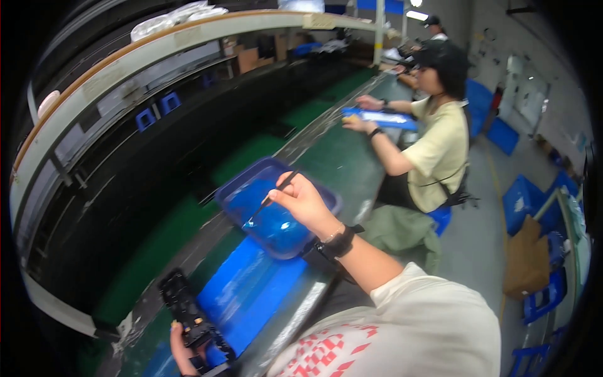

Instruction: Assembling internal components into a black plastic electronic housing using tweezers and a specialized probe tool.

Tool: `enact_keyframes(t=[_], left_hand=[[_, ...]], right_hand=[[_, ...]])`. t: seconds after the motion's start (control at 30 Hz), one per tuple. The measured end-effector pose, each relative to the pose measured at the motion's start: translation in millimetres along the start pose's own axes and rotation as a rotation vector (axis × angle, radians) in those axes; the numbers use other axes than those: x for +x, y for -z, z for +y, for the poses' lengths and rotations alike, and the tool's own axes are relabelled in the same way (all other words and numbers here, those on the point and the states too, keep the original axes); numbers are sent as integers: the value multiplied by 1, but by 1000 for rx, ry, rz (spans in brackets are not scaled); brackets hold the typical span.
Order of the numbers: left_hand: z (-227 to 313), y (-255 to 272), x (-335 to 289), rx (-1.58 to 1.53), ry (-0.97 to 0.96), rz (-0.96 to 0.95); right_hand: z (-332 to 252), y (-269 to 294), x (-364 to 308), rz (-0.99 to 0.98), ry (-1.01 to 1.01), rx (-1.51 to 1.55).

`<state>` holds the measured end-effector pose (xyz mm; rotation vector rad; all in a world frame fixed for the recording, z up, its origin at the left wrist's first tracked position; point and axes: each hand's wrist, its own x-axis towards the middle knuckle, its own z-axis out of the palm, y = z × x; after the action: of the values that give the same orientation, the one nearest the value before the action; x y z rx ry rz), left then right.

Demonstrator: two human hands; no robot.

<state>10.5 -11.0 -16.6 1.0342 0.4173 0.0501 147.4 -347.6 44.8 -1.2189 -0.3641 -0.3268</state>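
My right hand (306,200) holds a thin dark tool (271,197), tweezers or a small brush, with its tip down inside a blue plastic tray (246,180) on the green workbench. My left hand (183,347) at the lower edge grips a long black part (188,311) with ribbed sections, held above a flat blue mat (251,289). A black watch sits on my right wrist.
A co-worker in a yellow shirt (440,151) sits to my right with both hands on a blue tray (383,117). A black conveyor (157,182) runs along the bench under a long shelf. Blue crates (524,201) and a cardboard box (527,257) stand on the floor at right.
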Motion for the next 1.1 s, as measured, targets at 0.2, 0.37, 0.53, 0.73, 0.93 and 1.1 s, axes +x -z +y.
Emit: enact_keyframes(t=[0.2,0.37,0.53,0.73,0.93,1.1], left_hand=[[-1,9,11,95,-62,14],[-5,16,19,67,-79,-61],[-4,18,27,59,-34,-48],[-4,16,24,72,-19,-91],[0,20,22,133,-25,-120],[-1,13,16,123,-46,-82]], right_hand=[[29,95,-22,371,-29,-780],[18,93,-42,373,-5,-823],[34,100,-55,617,91,-100],[38,101,-69,591,123,-96],[35,98,-73,544,58,-190],[38,100,-71,485,105,-159]])
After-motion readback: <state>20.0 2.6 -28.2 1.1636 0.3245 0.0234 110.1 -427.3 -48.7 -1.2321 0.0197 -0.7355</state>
